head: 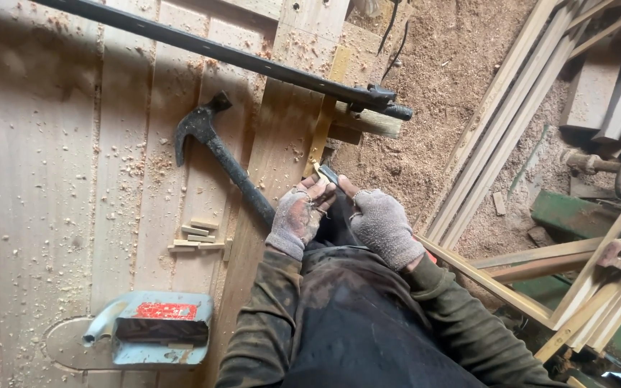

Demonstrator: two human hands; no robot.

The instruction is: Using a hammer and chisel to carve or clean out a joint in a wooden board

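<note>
A: Where does the hammer [217,151] lie?
B: On the wooden panel [52,179], near its right edge, behind the small wood pieces [197,237].
A: And the clamp bar [217,50]?
B: Across the panel's far end. The metal guard [156,329] sits at the near edge.

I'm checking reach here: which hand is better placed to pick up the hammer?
Left, probably. The left hand sits right beside the end of the hammer handle, which lies on the wooden panel on that side. The right hand is farther off and would have to cross over the left.
</note>
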